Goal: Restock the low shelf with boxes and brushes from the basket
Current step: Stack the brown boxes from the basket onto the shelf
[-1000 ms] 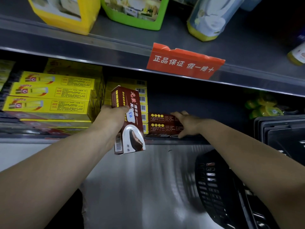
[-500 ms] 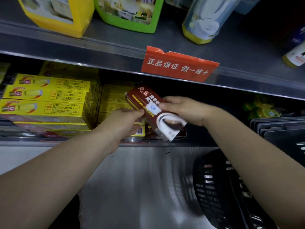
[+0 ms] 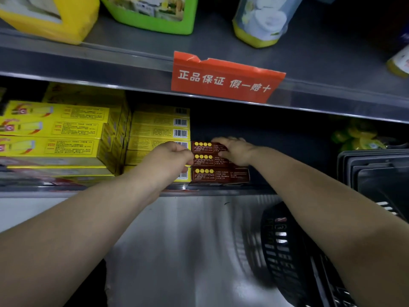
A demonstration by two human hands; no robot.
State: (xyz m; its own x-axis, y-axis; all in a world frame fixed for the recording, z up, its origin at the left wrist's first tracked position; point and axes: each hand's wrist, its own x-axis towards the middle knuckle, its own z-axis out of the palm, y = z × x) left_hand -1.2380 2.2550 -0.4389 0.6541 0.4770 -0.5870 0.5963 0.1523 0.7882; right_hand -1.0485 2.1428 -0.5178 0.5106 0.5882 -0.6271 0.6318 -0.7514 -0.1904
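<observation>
On the low shelf stands a stack of three dark brown boxes with yellow dots. The top brown box lies flat on the other two. My left hand is curled against the left end of the upper boxes. My right hand lies over the right part of the top box, fingers curled over its far edge. The black plastic basket hangs at the lower right under my right forearm; its contents are hidden.
Stacks of yellow boxes fill the shelf left of the brown stack. Dark space lies right of it, then yellow-green packs and stacked black trays. A red sign hangs on the upper shelf edge below bottles.
The brown box that I held up in front of the shelf has been turned flat and now lies on top of the two brown boxes. Both hands moved in with it.
</observation>
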